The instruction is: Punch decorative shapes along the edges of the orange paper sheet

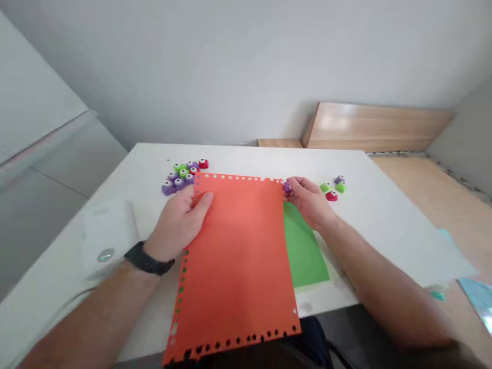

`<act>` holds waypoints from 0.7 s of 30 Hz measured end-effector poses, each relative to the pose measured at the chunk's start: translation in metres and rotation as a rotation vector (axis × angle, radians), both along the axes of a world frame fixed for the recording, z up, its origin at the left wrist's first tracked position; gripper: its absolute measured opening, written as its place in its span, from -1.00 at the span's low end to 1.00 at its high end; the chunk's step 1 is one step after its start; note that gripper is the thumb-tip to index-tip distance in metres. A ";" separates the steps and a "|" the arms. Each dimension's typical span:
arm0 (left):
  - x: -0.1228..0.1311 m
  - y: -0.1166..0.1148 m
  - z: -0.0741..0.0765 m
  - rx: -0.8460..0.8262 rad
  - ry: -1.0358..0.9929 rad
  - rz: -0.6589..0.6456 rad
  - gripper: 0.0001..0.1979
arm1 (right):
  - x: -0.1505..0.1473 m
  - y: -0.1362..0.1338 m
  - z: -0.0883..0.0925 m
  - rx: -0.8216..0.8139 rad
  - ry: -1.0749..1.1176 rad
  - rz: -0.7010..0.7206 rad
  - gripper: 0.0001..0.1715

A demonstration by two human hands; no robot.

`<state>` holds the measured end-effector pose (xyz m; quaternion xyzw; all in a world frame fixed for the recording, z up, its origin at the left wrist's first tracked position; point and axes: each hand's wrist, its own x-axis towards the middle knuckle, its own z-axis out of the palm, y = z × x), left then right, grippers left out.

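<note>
An orange-red sheet of paper (238, 256) is held up by my left hand (184, 220), thumb on top at its upper left edge. Small shaped holes run along its left, top and bottom edges, with one more near the lower right corner. My right hand (309, 200) pinches a small purple craft punch (287, 187) at the sheet's top right corner. Whether the punch is pressed down cannot be told. Partly covered by the orange-red sheet, a green sheet (305, 251) lies on the white table (369, 220).
Purple, green and red punches (179, 183) cluster at the back left; several others (333, 189) sit right of my right hand. A white device (109, 238) with a cable stands at left. Wooden boards (376, 125) lean behind the table. A blue item (478, 297) lies at far right.
</note>
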<state>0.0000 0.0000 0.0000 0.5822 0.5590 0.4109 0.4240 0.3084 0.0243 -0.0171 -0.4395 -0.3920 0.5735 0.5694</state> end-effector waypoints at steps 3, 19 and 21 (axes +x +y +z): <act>0.001 0.000 0.001 0.005 -0.009 -0.002 -0.46 | 0.004 0.002 0.000 -0.003 -0.049 0.005 -0.54; 0.003 0.001 0.005 0.037 0.093 -0.004 -0.49 | 0.027 0.021 -0.010 0.172 -0.656 -0.170 -0.46; 0.003 0.001 0.004 0.050 0.109 0.022 -0.49 | 0.027 0.021 -0.007 0.193 -0.628 -0.204 -0.47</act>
